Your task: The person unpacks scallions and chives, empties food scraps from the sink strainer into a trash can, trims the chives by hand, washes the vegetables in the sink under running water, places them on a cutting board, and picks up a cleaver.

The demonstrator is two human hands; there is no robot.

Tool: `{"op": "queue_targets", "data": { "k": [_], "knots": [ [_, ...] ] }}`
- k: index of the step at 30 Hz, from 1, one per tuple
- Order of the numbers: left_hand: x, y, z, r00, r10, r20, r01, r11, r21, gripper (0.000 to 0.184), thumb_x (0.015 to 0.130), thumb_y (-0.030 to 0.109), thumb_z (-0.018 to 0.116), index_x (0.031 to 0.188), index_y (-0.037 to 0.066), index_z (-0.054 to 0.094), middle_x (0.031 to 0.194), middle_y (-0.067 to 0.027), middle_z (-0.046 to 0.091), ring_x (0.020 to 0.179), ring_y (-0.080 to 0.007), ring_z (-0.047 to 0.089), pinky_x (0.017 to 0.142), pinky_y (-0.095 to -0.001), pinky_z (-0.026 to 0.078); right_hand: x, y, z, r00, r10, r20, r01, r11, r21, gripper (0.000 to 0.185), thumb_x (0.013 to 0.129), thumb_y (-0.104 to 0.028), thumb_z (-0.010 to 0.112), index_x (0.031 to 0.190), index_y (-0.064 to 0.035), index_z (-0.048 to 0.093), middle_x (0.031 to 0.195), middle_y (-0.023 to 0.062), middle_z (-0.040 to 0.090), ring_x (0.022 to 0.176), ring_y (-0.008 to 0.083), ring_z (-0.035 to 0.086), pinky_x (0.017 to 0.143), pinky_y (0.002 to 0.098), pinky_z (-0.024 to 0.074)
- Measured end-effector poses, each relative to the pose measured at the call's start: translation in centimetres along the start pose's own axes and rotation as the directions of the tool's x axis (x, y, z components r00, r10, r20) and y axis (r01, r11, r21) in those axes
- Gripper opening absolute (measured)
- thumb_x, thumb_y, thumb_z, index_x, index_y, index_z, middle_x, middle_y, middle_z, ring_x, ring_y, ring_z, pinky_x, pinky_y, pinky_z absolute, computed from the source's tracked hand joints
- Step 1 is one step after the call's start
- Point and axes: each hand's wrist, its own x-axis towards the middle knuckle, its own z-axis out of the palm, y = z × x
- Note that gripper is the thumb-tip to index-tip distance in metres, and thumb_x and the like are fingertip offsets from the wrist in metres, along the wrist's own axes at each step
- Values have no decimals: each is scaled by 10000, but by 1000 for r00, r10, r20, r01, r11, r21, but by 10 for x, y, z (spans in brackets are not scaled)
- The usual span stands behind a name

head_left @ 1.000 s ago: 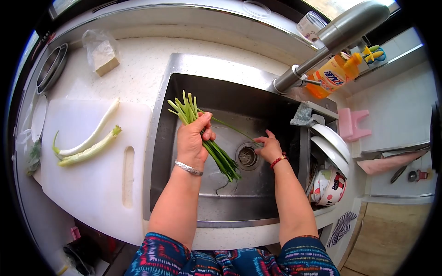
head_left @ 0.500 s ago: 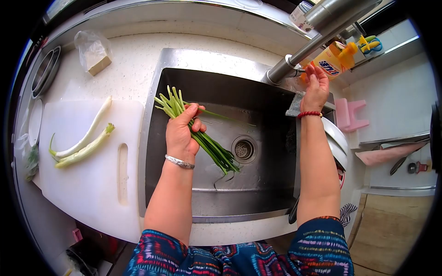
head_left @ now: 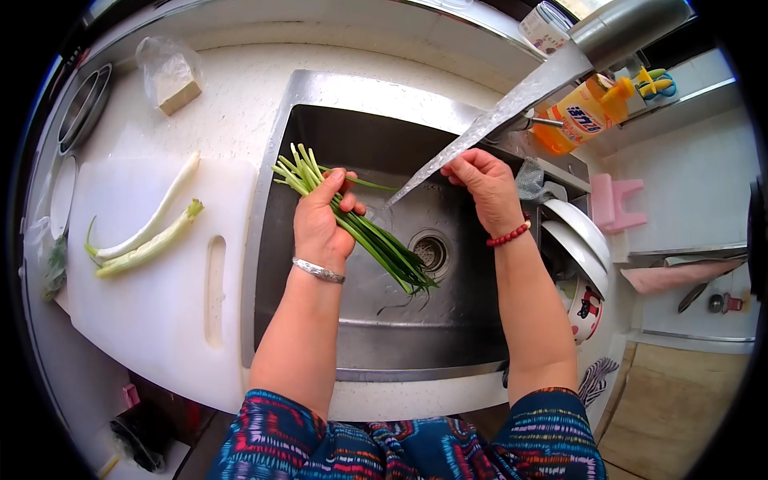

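Note:
My left hand is closed around a bunch of garlic chives above the steel sink. The pale cut ends point up and left, and the dark green tips hang near the drain. One loose stalk sticks out to the right of the bunch. A stream of water runs from the faucet into the sink between my hands. Just right of the stream is my right hand, its fingers curled in with the thumb against them. No object shows in it.
To the left, a white cutting board holds two pale scallion stalks. A bagged block lies behind it. An orange detergent bottle stands by the faucet. White bowls are stacked right of the sink.
Water now pours from the faucet. My right hand has come away from the faucet handle, moving down and left over the sink. My left hand and the chives have shifted slightly right.

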Motion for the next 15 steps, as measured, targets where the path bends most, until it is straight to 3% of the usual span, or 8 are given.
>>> {"op": "queue_targets", "data": {
  "k": [3, 5, 6, 8, 11, 12, 13, 15],
  "knots": [
    [2, 0, -1, 999, 14, -45, -15, 1000, -4, 84, 775, 78, 586, 830, 62, 524, 724, -35, 524, 507, -106, 416, 528, -299, 391, -9, -8, 41, 998, 2, 70, -3, 1000, 24, 125, 770, -129, 630, 840, -25, 619, 751, 4, 599, 721, 55, 528, 686, 186, 421],
    [4, -1, -2, 998, 24, -66, -25, 1000, -18, 69, 779, 59, 560, 840, 55, 529, 700, -25, 502, 523, -105, 441, 539, -294, 401, -10, -15, 51, 976, 42, 216, -48, 999, 23, 148, 757, -97, 618, 876, -11, 634, 944, 81, 584, 847, 116, 530, 776, 245, 410],
    [3, -1, -2, 997, 13, -73, -14, 1000, -12, 69, 779, 59, 560, 840, 55, 529, 700, -25, 502, 523, -105, 441, 539, -294, 401, -9, -16, 53, 974, 27, 224, -23, 999, -22, 133, 744, -99, 621, 836, -6, 644, 1030, 91, 555, 887, 126, 523, 789, 258, 408],
    [2, 1, 0, 995, 2, -98, -8, 998, -61, 82, 786, 31, 508, 860, 51, 536, 701, -22, 501, 521, -102, 444, 550, -283, 406, -7, -11, 50, 951, -41, 305, 66, 995, -72, 224, 736, -98, 627, 942, -10, 621, 1065, 78, 542, 923, 136, 516, 811, 265, 405],
    [6, -5, -8, 999, -8, 32, 8, 1000, 16, 132, 777, 8, 468, 888, 41, 531, 758, -56, 540, 626, -160, 503, 597, -321, 442, -13, -10, 56, 920, 98, 379, -25, 981, -193, 351, 725, -95, 636, 1059, -16, 564, 1095, 68, 526, 968, 147, 503, 833, 270, 400],
    [5, -7, -7, 992, -12, 124, 1, 996, 86, 133, 773, 8, 469, 889, 37, 528, 790, -72, 559, 683, -186, 530, 617, -338, 453, -13, -6, 53, 899, -13, 438, 195, 907, -373, 461, 727, -70, 631, 1161, -25, 481, 1131, 51, 501, 1025, 152, 471, 865, 276, 388],
    [3, -8, -6, 978, -50, 201, 28, 993, 114, 128, 766, 5, 469, 878, 27, 526, 848, -104, 579, 806, -236, 552, 663, -355, 468, -14, -6, 51, 947, -131, 295, 232, 912, -337, 441, 726, -74, 625, 1144, -37, 490, 1121, 64, 505, 1024, 165, 475, 881, 281, 375],
    [-6, -6, 5, 971, -123, 204, 66, 962, 264, 117, 768, 0, 471, 869, 21, 526, 832, -112, 583, 813, -239, 572, 689, -346, 471, -8, -13, 35, 946, -321, -44, 300, 921, -250, 415, 726, -70, 611, 1124, -53, 495, 1111, 69, 500, 1022, 177, 477, 890, 288, 367]
  ]
}}
